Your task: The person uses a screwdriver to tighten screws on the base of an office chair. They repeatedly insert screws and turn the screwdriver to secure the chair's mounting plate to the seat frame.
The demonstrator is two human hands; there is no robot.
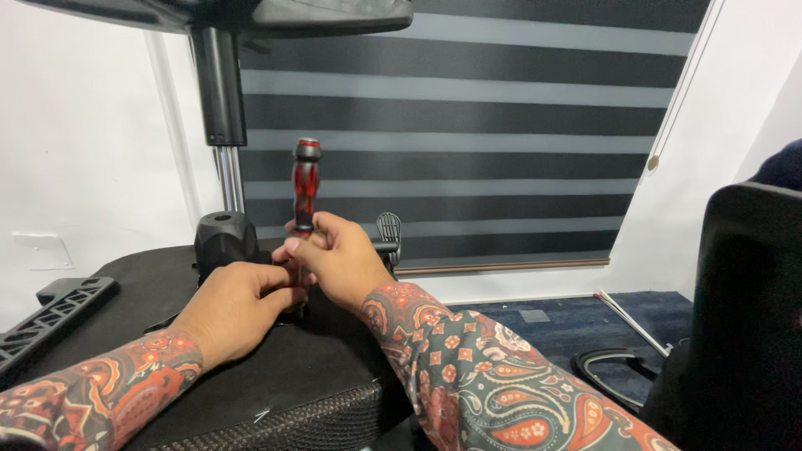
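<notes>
No packages, labels, signs or screens are showing anywhere in this view of the room and the work.

Glossy, perhaps plastic screwdriver handle [305,179]

The two hands sit close together over the round black cushion [276,376], with almost no gap between them. Just behind the left hand [234,309] stands a black plastic knob [224,238], and a shiny metal pole [230,179] rises from it, so that way is blocked. A black ribbed plastic arm piece [54,313] lies far to the left. The front part of the cushion is bare. A tall black chair back [743,317] fills the right side.
</notes>
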